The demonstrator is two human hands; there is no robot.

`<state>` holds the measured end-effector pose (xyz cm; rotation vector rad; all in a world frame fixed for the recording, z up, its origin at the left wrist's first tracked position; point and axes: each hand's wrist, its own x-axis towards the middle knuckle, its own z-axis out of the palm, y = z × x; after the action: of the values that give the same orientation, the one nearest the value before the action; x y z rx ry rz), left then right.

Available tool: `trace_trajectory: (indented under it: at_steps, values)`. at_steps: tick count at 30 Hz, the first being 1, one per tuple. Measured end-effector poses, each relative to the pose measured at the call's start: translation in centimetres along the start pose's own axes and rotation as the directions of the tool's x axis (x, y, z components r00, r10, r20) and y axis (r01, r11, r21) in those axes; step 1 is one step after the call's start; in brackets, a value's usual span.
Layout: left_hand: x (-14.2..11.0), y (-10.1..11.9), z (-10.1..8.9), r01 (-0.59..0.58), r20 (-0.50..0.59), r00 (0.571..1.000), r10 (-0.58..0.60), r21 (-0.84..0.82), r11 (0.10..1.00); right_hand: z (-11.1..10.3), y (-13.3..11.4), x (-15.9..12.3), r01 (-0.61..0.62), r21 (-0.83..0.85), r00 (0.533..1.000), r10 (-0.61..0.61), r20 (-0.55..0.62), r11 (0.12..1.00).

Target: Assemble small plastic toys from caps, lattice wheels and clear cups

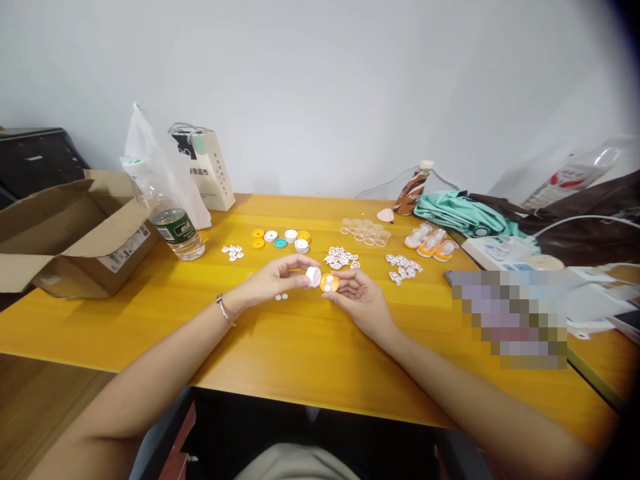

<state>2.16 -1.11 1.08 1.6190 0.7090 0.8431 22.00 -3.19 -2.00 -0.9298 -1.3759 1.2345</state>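
Observation:
Between thumb and fingers, my left hand (283, 275) grips a small round white cap-like piece (313, 277), turned on its side. Close beside it, my right hand (361, 297) pinches an orange round piece (329, 283) with white bits inside. The two pieces nearly meet above the table; I cannot tell whether they touch. Two small white discs (281, 297) lie below my left hand. Behind the hands are orange, white and teal round pieces (281, 243), and white cut-out pieces (340, 257) lie in a pile.
On the wooden table (300, 360) are white knobs (233, 252), clear rings (365, 232) and orange-and-clear assemblies (431, 241). A water bottle (176, 230) and open cardboard box (75, 233) stand left. To the right are a brown drink bottle (414, 189), green cloth (460, 212) and power strip (495, 257).

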Motion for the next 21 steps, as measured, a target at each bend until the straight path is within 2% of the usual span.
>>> trace_trajectory:
  at_steps: [4, 11, 21]
  values:
    - [0.1, -0.2, 0.1, -0.034, -0.019, 0.999, 0.035, 0.052, 0.998, 0.0, 0.1, 0.0, 0.028, -0.043, 1.000, -0.029, -0.007, 0.999]
    - [0.1, -0.2, 0.8, -0.089, -0.008, 0.996, 0.089, -0.023, 0.996, 0.0, 0.0, 0.0, -0.008, -0.018, 0.999, 0.008, 0.033, 1.000]
    - [0.0, -0.8, 1.3, -0.122, -0.008, 0.992, 0.124, 0.119, 0.985, 0.0, 0.4, 0.1, -0.016, 0.016, 0.999, 0.016, 0.039, 1.000]
